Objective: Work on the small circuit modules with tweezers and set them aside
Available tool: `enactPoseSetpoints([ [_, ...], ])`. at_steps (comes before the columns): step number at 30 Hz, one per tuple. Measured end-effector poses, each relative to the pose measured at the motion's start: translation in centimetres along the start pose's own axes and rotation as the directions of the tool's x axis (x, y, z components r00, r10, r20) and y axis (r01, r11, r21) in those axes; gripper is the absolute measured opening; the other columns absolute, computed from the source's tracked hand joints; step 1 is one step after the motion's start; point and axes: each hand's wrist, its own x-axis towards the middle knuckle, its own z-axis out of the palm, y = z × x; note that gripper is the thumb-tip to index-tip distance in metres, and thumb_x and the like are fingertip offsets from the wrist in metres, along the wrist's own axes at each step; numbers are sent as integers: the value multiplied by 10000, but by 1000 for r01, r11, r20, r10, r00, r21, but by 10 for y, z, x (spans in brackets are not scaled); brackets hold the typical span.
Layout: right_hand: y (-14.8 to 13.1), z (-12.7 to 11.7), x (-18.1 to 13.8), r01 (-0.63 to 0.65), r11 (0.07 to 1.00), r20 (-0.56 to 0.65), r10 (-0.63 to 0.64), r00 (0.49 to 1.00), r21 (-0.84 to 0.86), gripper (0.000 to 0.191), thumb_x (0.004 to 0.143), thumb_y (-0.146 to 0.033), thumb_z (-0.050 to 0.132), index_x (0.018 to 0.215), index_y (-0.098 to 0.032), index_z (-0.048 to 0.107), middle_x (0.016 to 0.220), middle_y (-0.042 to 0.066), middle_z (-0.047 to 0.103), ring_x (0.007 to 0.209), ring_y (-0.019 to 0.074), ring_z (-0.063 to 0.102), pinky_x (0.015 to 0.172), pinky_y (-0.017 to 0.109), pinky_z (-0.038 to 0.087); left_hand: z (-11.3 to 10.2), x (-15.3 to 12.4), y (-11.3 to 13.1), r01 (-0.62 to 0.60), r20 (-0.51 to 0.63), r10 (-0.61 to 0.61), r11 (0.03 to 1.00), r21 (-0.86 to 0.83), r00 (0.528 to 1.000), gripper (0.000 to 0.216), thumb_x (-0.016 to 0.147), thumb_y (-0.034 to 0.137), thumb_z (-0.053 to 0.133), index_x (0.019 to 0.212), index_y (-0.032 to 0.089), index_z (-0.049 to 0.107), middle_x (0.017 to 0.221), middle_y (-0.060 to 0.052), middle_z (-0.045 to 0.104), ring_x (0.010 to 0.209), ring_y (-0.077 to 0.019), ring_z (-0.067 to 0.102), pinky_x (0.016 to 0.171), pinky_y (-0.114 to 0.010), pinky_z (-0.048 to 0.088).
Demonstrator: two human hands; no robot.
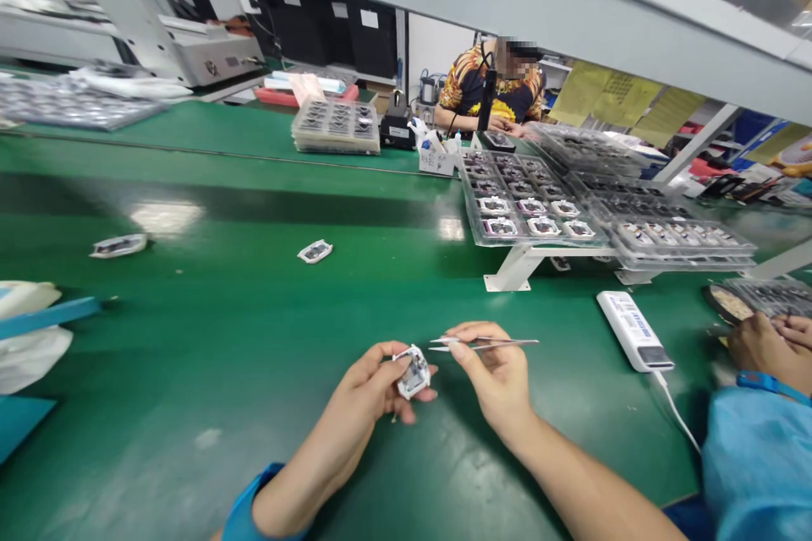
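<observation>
My left hand (pixel 368 385) pinches a small white square part (pixel 414 371) between thumb and fingers, just above the green bench. My right hand (pixel 495 372) is closed on metal tweezers (pixel 482 344). Their tips point left and end a little to the right of the white part, not touching it. Two similar small white parts (pixel 315 251) (pixel 118 246) lie loose on the green conveyor belt (pixel 222 220) farther out.
Clear trays of parts (pixel 526 203) sit on a raised white stand at right, more trays (pixel 336 127) at the back. A white box with a cable (pixel 633 330) lies to the right. Another person's hands (pixel 765 347) and blue sleeve are at far right; a seated person (pixel 495 89) is behind.
</observation>
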Motion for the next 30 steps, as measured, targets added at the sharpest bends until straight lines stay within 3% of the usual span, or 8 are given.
enactPoseSetpoints([
  [4,1,-2,-1,-25,998,7,25,1000,-57,44,803,-201,726,829,-207,691,848,40,737,842,199,701,806,349,552,0,0,-3,-5,4,5,1000,27,1000,412,699,400,729,1006,150,616,688,-6,688,510,-92,499,471,-204,340],
  [9,-1,-3,-4,-16,995,34,20,999,-102,39,810,-206,719,835,-206,689,835,44,743,816,201,702,766,350,563,1,-2,-4,-1,47,3,999,-38,999,374,651,348,782,916,180,578,697,-13,706,649,-161,629,606,-267,456],
  [12,0,-2,-5,44,989,97,-30,995,-144,45,816,-201,712,849,-213,684,839,50,734,824,211,696,776,373,560,1,-2,-5,8,48,-4,997,-72,999,482,627,356,805,997,188,546,780,-43,744,722,-203,681,691,-320,493],
  [15,0,-1,-5,123,969,145,-93,985,-212,68,810,-192,721,856,-229,685,836,47,732,843,221,689,798,396,544,0,-2,-6,-9,65,12,999,-40,998,592,642,364,792,1131,173,518,766,-43,753,674,-183,669,663,-297,478],
  [19,-1,0,-5,165,945,170,-120,978,-282,70,812,-184,724,847,-237,694,830,45,741,841,220,684,802,400,527,1,-1,-8,-61,104,60,998,9,993,541,660,375,774,1102,149,559,692,-29,723,613,-167,618,559,-266,441],
  [30,3,-3,-3,15,989,165,10,986,-150,46,824,-247,714,819,-214,681,819,50,730,823,217,688,770,382,542,0,0,-9,-55,80,50,996,63,995,458,685,359,758,1056,130,617,637,-19,692,555,-146,559,518,-258,397],
])
